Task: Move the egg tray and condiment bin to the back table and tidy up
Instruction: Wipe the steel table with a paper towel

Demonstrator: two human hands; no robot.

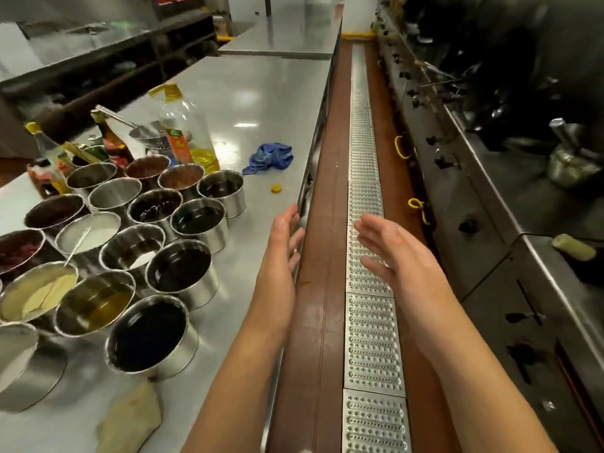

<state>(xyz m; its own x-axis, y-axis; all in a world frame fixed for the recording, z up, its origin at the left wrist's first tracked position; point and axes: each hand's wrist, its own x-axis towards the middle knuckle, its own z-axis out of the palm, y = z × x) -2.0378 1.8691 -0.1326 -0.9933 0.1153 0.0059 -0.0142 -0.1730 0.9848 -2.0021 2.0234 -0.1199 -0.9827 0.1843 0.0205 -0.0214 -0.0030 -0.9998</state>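
You're working under bright overhead light that throws white glare patches on the steel table [248, 103] and glints off the rims of the condiment tins [183, 273]. The cooking range [510, 132] at right sits dim, smeared by motion blur. Wide-angle distortion bends the floor drain grate [369, 256] and stretches the corners; your forearms stay fairly sharp

Steel table [255, 103] runs left of both hands; left hand [284, 243] over its near edge, right hand [392, 253] over the floor drain grate [369, 223] to its right. Round condiment tins [183, 266] clustered on the table left of the left hand, bottles [186, 132] behind them. Crumpled cloth [269, 156] and bottle cap [276, 189] on the table ahead of the left hand. Stove line [490, 191] right of the right hand.
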